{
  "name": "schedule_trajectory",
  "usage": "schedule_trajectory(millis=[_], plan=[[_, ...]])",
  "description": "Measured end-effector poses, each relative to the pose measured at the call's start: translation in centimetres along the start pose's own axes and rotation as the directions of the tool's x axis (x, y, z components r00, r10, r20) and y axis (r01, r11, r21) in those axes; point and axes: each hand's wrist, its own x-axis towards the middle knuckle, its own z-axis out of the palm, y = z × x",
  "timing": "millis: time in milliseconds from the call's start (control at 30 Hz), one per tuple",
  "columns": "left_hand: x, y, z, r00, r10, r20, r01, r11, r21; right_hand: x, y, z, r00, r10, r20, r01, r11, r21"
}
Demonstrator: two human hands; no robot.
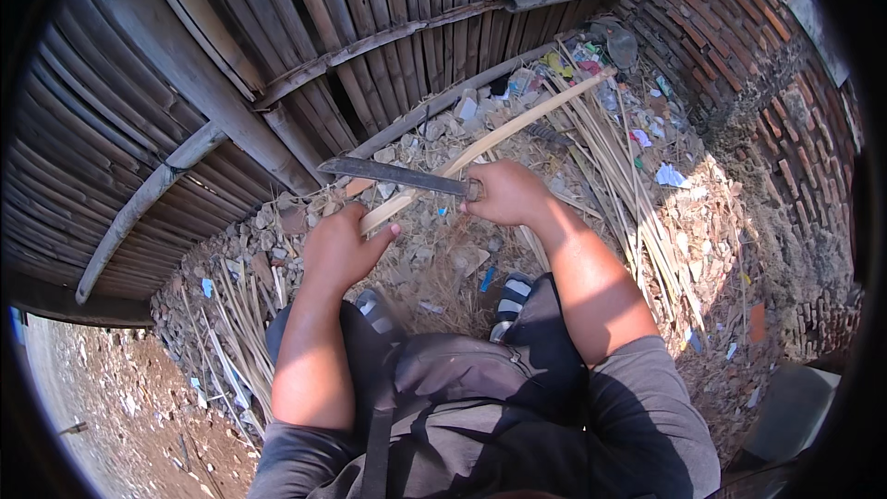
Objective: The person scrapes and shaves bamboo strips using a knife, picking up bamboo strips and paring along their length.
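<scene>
Pale yellow, a long strip (504, 136) gripped by the left hand (338, 248) crosses the knife (393, 174) the right hand (508, 192) clasps.

There is one knife (393, 174), with one pale strip (527, 120) crossing under its blade, one right hand (508, 194) at its handle, one left hand (340, 248) near its blade, and two striped shoes (514, 298) below it.

One long-bladed knife (393, 174), dark and worn, crosses over a pale, slender strip (504, 135) that slants away rightward; edge contact I cannot confirm.
</scene>
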Motion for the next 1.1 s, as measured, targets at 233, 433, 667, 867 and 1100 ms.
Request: schedule_trajectory(millis=[233, 433, 667, 867, 1100], plan=[[0.1, -0.2, -0.6, 0.998, -0.008, -0.064, 0.003, 0.996, -0.089, -0.2, 4.3, -0.9, 0.965, 0.236, -0.112, -0.198, 0.94, 0.278], [0.1, -0.2, -0.4, 0.998, -0.022, -0.063, 0.017, 0.997, -0.081, -0.2, 3.3, -1.0, 0.959, 0.267, -0.093, -0.231, 0.93, 0.287], [-0.1, 0.1, -0.2, 0.999, -0.014, -0.04, 0.012, 0.998, -0.06, 0.5, 1.4, 0.8, 0.991, 0.083, -0.107, -0.077, 0.995, 0.057], [-0.1, 0.2, -0.3, 0.999, 0.003, -0.044, -0.006, 0.998, -0.055, 0.2, 2.3, 0.6, 0.992, 0.041, -0.116, -0.029, 0.994, 0.101], [-0.1, 0.1, -0.5, 0.999, 0.009, -0.051, -0.013, 0.997, -0.07, 0.2, 3.0, -1.0, 0.981, 0.179, -0.071, -0.164, 0.97, 0.179]])
